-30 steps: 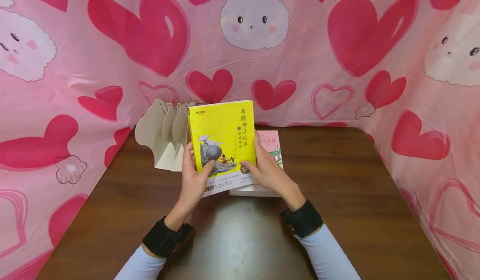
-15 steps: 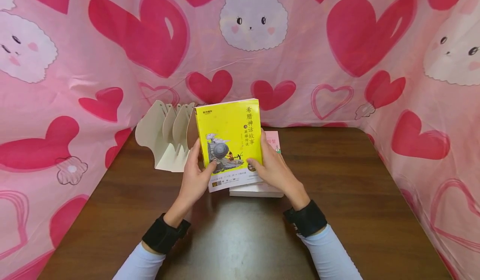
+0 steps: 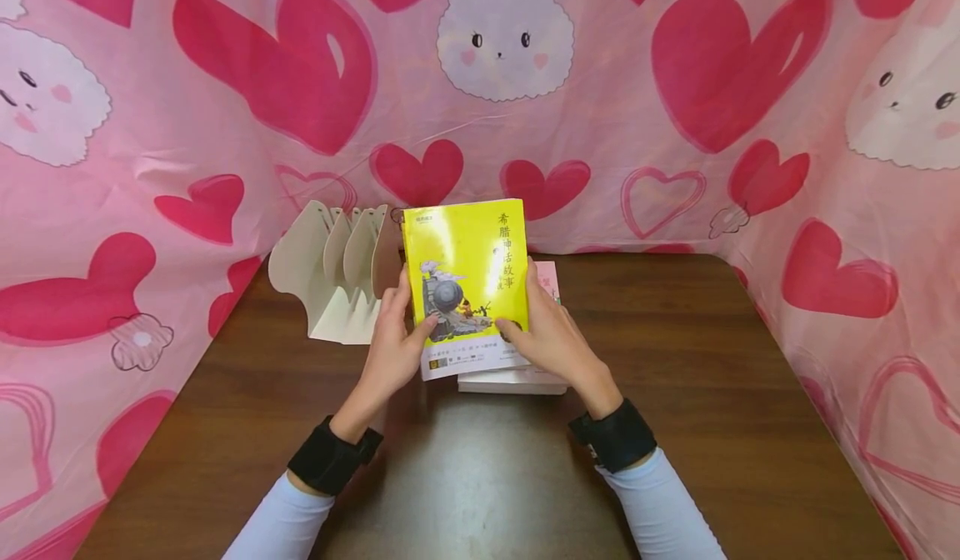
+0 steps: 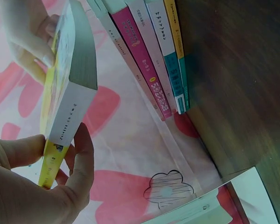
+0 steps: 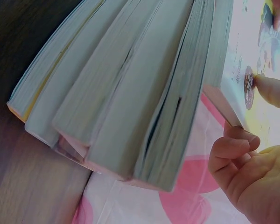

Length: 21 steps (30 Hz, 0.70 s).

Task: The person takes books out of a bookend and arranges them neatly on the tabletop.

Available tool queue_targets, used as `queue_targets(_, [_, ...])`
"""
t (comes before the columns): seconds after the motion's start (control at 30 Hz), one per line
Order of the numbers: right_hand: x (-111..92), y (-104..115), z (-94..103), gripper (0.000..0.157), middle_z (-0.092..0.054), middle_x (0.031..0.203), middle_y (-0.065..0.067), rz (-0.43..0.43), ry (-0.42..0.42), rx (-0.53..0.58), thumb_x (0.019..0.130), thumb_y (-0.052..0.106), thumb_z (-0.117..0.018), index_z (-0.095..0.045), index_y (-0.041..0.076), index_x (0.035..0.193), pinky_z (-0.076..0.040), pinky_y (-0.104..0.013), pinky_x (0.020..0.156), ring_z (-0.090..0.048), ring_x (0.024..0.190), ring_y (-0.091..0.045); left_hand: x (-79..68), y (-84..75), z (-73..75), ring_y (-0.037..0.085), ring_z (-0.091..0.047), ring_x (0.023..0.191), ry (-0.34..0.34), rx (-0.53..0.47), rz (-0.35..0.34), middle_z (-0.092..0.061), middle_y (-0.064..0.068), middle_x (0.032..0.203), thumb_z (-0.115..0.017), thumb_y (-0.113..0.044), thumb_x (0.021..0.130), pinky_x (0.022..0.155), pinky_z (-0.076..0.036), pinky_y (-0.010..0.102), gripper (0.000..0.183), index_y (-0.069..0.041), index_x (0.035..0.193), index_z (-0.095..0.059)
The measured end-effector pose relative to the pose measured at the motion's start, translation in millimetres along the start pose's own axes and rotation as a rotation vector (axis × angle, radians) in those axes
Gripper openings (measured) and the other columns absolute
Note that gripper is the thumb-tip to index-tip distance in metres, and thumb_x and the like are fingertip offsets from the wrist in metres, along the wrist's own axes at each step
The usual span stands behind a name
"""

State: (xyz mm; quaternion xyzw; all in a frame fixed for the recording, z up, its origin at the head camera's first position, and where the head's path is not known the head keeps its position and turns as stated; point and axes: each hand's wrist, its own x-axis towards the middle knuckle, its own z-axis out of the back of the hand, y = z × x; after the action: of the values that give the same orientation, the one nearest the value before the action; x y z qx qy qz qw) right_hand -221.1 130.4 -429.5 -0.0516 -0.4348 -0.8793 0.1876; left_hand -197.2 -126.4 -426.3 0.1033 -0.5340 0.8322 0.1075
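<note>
A book with a yellow cover and a white lower band (image 3: 472, 293) is held up in front of me, its cover facing me and tilted. My left hand (image 3: 393, 331) grips its left edge, thumb on the cover and fingers behind. On the opposite edge my right hand (image 3: 558, 335) grips it the same way. In the left wrist view the book's spine (image 4: 71, 114) lies between the left thumb and fingers. Behind and below it, a stack of books (image 5: 126, 93) lies on the table, mostly hidden in the head view; a pink cover (image 3: 549, 278) tops it.
A cream bookend rack with curved dividers (image 3: 300, 268) stands on the wooden table (image 3: 675, 427), left of the held book. Pink heart-and-rabbit cloth (image 3: 615, 110) surrounds the table at the back and sides. Several book spines (image 4: 142, 58) show in the left wrist view.
Both hands have carried the yellow book to the right, away from the rack, and its tilt has altered slightly. Both grips stay the same. The rack and the stack have not moved.
</note>
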Motion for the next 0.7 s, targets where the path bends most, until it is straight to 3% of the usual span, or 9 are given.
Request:
queue_targets(0.47, [-1,-2,5.5,0.107,-0.057,0.135,0.003,-0.072,0.015,-0.021,0.091,0.028,-0.083,-0.007,0.031,0.167,-0.059,-0.037,0.084,-0.062,0.11,-0.015,9.4,3.9,-10.6,0.029,-0.048,0.114,0.015,0.026,0.034,-0.046,0.016,0.129,-0.07,-0.003,0.1,0.085,-0.048,0.033,0.087,-0.011,0.169,-0.017])
queue_targets(0.7, [-1,-3,9.9,0.097,-0.062,0.118,0.005,-0.099,0.036,-0.035,0.09,0.025,-0.084,-0.018,0.026,0.161,-0.059,-0.036,0.073,-0.067,0.098,-0.014,13.4,5.6,-14.2,0.031,-0.049,0.112,0.048,0.04,0.051,-0.047,0.018,0.128,-0.069,-0.005,0.101,0.088,-0.045,0.039,0.084,-0.006,0.168,-0.018])
